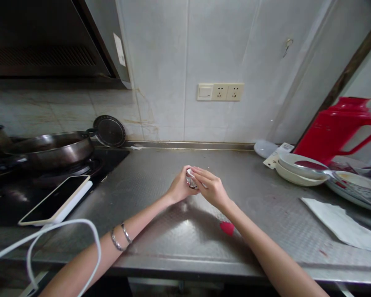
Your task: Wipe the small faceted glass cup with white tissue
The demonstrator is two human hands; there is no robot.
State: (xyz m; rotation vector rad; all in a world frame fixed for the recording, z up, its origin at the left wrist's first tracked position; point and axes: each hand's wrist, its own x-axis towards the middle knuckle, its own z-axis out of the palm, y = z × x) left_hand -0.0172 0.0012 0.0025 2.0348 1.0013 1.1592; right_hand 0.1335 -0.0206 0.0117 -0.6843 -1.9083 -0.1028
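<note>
Both my hands meet above the middle of the metal counter point(160, 165). My left hand point(179, 186) is wrapped round a small shiny, clear-looking object point(191, 182), whose shape is mostly hidden by the fingers. My right hand point(210, 185) lies over its top and right side, fingers together, with a bit of white material point(189, 172) showing between the hands. Whether the right fingers pinch that white piece is hard to make out. A small red item point(227, 227) lies on the counter beside my right forearm.
At the left, a pan point(54, 150) sits on the black stove, near a phone point(57, 200) with a white cable point(92, 231). Bowls point(299, 175), a red flask point(330, 132) and a white paper sheet point(340, 222) are at the right.
</note>
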